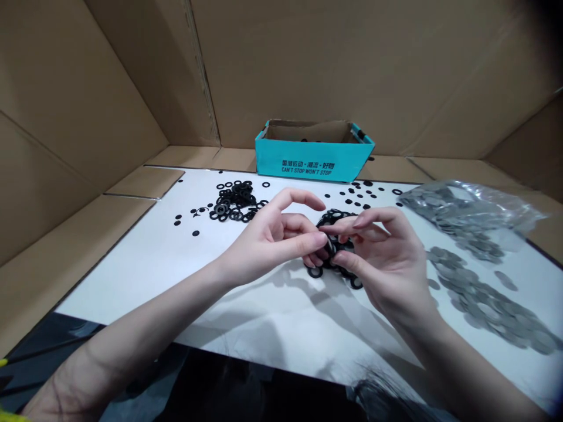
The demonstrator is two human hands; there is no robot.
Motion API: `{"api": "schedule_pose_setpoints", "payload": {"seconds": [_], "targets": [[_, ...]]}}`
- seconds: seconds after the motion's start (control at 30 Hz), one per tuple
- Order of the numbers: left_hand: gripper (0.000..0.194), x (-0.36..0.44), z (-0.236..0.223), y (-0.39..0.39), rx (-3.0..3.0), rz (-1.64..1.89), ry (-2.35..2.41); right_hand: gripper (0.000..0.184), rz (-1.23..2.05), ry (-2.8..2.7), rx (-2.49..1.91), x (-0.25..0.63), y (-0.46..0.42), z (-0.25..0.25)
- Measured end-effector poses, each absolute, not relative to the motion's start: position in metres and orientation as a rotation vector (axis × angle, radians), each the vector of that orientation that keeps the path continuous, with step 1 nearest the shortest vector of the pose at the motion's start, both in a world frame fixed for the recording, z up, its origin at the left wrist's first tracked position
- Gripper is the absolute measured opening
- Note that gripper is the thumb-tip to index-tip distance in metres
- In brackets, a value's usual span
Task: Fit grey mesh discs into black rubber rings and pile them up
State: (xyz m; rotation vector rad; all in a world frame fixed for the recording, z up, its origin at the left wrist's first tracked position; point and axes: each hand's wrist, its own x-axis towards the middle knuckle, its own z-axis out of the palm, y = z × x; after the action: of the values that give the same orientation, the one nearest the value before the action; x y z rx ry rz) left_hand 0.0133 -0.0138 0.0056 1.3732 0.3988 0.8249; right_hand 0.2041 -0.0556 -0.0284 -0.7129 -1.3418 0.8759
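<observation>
Over the middle of the white table, both my hands meet at one black ring point(329, 246). My left hand point(285, 231) pinches it between thumb and fingers. From the other side, the thumb and fingertips of my right hand point(382, 246) press on the same ring. Part of the ring is hidden by the fingertips. Right behind and below the fingers lies a pile of black rings point(336, 218), some with pale centres. Farther left is another heap of black rings point(237, 196), which neither hand touches.
A turquoise box point(314, 158) stands at the back, with a few dark pieces inside. Small black discs point(360, 190) are scattered before it and at left. On the right lie a clear plastic bag point(466, 205) and many thin grey discs point(492, 299). Cardboard walls point(352, 64) surround the table.
</observation>
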Motion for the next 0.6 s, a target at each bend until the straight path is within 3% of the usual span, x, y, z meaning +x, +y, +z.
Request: {"api": "schedule_pose_setpoints", "payload": {"seconds": [0.37, 0.6], "targets": [[0.039, 0.0137, 0.0085, -0.0180, 1.507, 0.845, 0.604, 0.039, 0.546, -1.505, -0.737, 0.2007, -0.0593, -0.0286], [0.033, 0.0156, 0.0023, -0.0214, 1.824, 1.138, 0.602, 0.035, 0.524, -1.467, -0.919, 0.1996, -0.0596, -0.0304]]}}
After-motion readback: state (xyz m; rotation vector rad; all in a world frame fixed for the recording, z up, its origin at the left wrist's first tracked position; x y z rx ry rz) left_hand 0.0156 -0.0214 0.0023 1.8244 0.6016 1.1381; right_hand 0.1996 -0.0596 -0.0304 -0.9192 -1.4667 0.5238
